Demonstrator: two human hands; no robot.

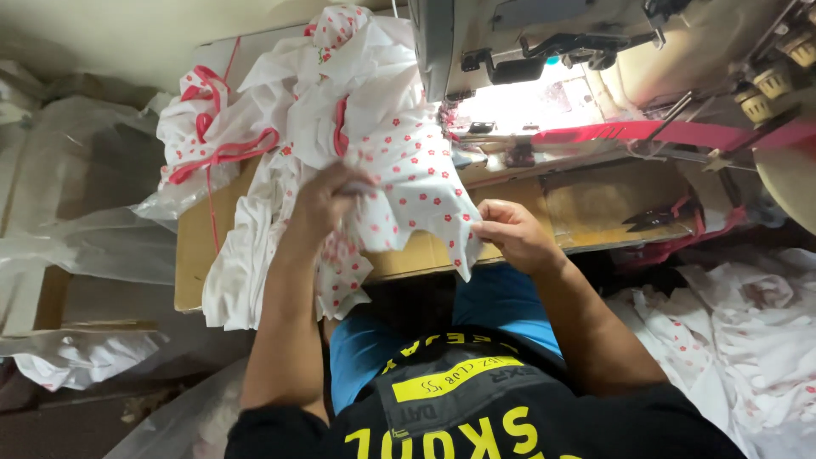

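A white cloth piece with small red flowers (pixel 414 174) hangs over the front edge of a wooden sewing table (pixel 197 238). My left hand (pixel 327 200) grips its upper left part, fingers bunched in the fabric. My right hand (pixel 510 234) pinches its lower right edge near the table's front. More of the same flowered cloth with red trim (pixel 255 127) is heaped on the table behind my left hand. The sewing machine (pixel 544 51) stands just beyond, its lit needle area to the right of the cloth.
A red strip (pixel 663 133) runs across the machine bed at right. Dark scissors (pixel 650 218) lie on the table's right part. Clear plastic sheeting (pixel 76 187) covers the left side. More white flowered cloth (pixel 739 331) is piled at lower right.
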